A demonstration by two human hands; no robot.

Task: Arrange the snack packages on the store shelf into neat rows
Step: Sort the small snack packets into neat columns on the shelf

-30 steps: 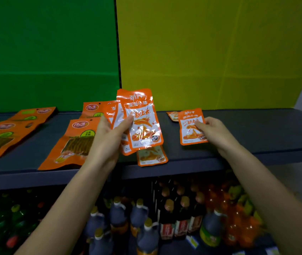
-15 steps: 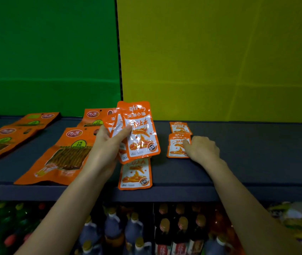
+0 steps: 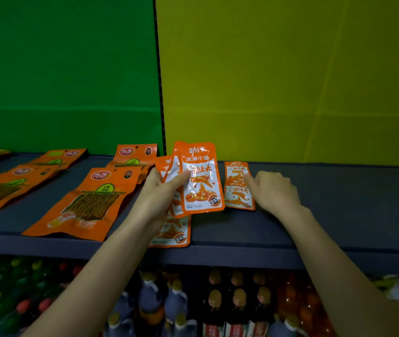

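On the shelf's [image 3: 339,215] left lie large orange snack packs [image 3: 84,203]. At centre the left hand [image 3: 159,198] pinches fanned fish-snack packets [image 3: 199,181] (likely stock awaiting placement). The right hand [image 3: 274,190], loosely curled and gripping nothing, touches two overlapping shelved packets [image 3: 238,193], seemingly aligning them.

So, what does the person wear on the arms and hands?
Nothing visible: both forearms are bare to the frame edge, no sleeves. The left hand and right hand have no gloves, and no watch, ring or bracelet shows.
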